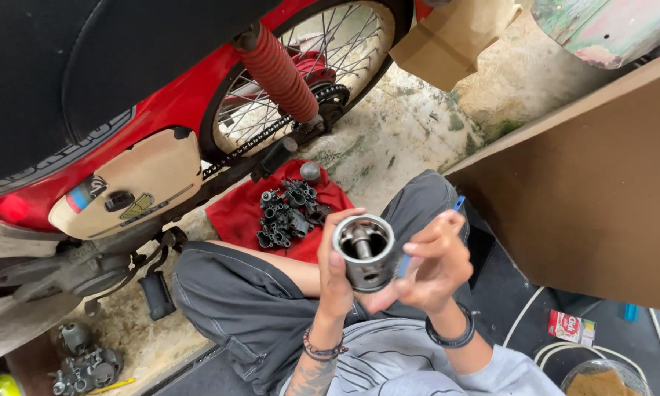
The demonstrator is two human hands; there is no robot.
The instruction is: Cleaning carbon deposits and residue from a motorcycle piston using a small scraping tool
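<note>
I hold a grey metal piston [364, 253] up between both hands: my left hand [335, 271] grips its side, my right hand [434, 268] cups it while pinching a blue tool [458, 203]. Its open end faces me. Below, sockets [289, 209] lie on a red cloth [245, 213] beside a red motorbike [183, 99] on concrete.

Our one head-worn camera looks steeply down, close over our lap, the red motorcycle [198, 95] filling the upper left.
</note>
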